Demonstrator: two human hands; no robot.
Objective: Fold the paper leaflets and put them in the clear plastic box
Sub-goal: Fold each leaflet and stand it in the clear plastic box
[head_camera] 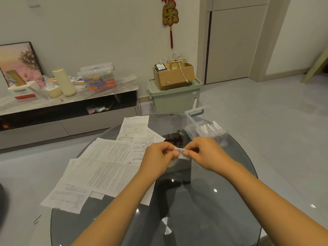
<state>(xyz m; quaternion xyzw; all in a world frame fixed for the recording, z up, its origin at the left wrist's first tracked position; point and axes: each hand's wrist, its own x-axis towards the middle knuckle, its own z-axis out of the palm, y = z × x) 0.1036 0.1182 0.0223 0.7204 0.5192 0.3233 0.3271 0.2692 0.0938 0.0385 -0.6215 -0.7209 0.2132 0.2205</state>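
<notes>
Both hands meet over the middle of the round glass surface (204, 201), pinching one small folded leaflet (181, 153) between them. The left hand (157, 158) grips its left end with curled fingers (169, 151), the thumb on the paper. The right hand (206, 153) pinches the right end, its fingers (190, 151) curled round the strip. The leaflet is folded down to a narrow band and is held above the glass, not lying on it.

The clear plastic box (190, 121) stands on the far right part of the surface, just beyond the right hand, its lid off. Folded leaflets (210, 129) stand packed inside it, white edges up.

To the left of the hands lie unfolded leaflets (103, 167), overlapping in a loose spread that runs from the surface's far edge to its near left edge, some overhanging the rim.

Beyond the surface, a green storage bin (174, 100) sits on the floor by the wall with a cardboard box (174, 75) on top of it.
</notes>
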